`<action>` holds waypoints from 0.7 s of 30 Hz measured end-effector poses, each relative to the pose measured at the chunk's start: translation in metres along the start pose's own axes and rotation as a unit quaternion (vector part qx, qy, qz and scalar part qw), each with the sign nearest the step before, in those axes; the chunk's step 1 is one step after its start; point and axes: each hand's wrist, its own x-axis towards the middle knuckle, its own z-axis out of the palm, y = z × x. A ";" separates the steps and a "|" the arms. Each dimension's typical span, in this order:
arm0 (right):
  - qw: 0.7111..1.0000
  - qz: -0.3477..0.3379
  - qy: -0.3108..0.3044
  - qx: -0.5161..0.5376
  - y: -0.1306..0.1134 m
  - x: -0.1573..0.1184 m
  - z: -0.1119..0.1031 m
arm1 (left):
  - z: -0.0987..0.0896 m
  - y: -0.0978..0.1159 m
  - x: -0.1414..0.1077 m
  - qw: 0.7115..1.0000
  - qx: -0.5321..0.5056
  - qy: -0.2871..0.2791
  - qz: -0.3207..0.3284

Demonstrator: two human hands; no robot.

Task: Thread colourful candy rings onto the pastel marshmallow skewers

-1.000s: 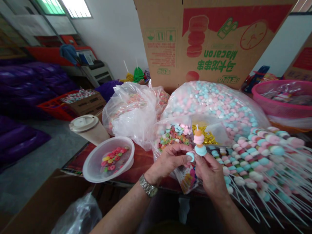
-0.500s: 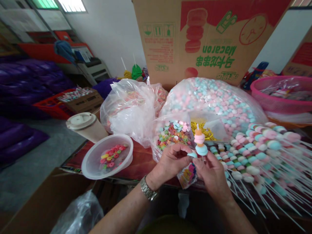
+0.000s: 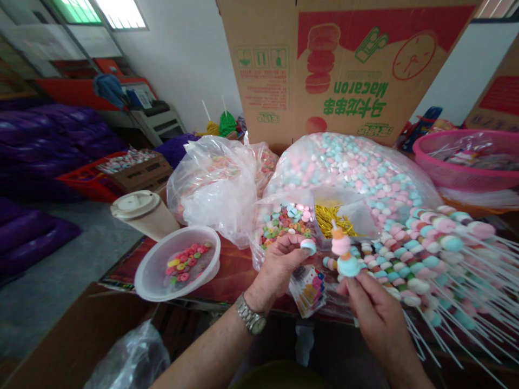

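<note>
Nearby, purple sacks [image 3: 48,135] lie left of the red table [image 3: 237,275].

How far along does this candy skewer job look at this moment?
Done: a large fan of finished skewers lies at right, threaded with pastel candies. In hand: the right hand holds a skewer with orange, pink and blue pieces; the left hand pinches a small blue candy. Left: a big clear bag of pink and blue candies looks well filled, as does a bag of coloured rings.
</note>
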 end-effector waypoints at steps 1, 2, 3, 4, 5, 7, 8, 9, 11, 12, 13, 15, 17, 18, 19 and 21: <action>0.998 -0.033 -0.013 -0.055 0.000 -0.006 -0.004 | -0.001 0.002 0.002 1.000 0.010 0.015 0.015; 0.993 -0.064 -0.031 -0.098 0.001 -0.012 -0.006 | -0.003 0.004 0.003 0.999 0.022 0.029 0.028; 0.986 -0.088 -0.047 -0.132 0.003 -0.016 -0.006 | -0.004 0.005 0.004 0.998 0.037 0.041 0.042; 0.980 -0.107 -0.054 -0.161 0.005 -0.019 -0.005 | -0.006 0.006 0.005 0.996 0.055 0.051 0.054; 0.974 -0.119 -0.059 -0.186 0.007 -0.021 -0.003 | -0.007 0.006 0.005 0.993 0.075 0.059 0.063; 0.965 -0.128 -0.058 -0.223 0.009 -0.021 0.002 | -0.010 0.005 0.005 0.988 0.119 0.063 0.079; 0.960 -0.130 -0.055 -0.240 0.010 -0.020 0.004 | -0.011 0.003 0.005 0.985 0.139 0.061 0.087; 0.956 -0.135 -0.053 -0.256 0.011 -0.019 0.005 | -0.013 0.002 0.004 0.981 0.159 0.059 0.096; 0.945 -0.139 -0.051 -0.290 0.012 -0.017 0.006 | -0.016 -0.001 0.002 0.972 0.196 0.056 0.117; 0.941 -0.140 -0.052 -0.304 0.012 -0.017 0.006 | -0.018 -0.002 0.002 0.966 0.216 0.054 0.129; 0.938 -0.140 -0.052 -0.314 0.012 -0.017 0.006 | -0.020 -0.003 0.001 0.960 0.237 0.051 0.141; 0.935 -0.143 -0.050 -0.320 0.012 -0.017 0.006 | -0.022 -0.005 -0.001 0.945 0.275 0.050 0.167; 0.940 -0.148 -0.049 -0.305 0.011 -0.018 0.008 | -0.023 -0.005 -0.002 0.936 0.296 0.054 0.182; 0.944 -0.150 -0.050 -0.291 0.011 -0.018 0.009 | -0.022 -0.004 -0.002 0.938 0.291 0.056 0.180; 0.948 -0.151 -0.054 -0.274 0.011 -0.018 0.011 | -0.021 -0.003 -0.001 0.945 0.273 0.054 0.171; 0.956 -0.148 -0.058 -0.247 0.010 -0.018 0.012 | -0.019 0.003 -0.001 0.968 0.211 0.038 0.131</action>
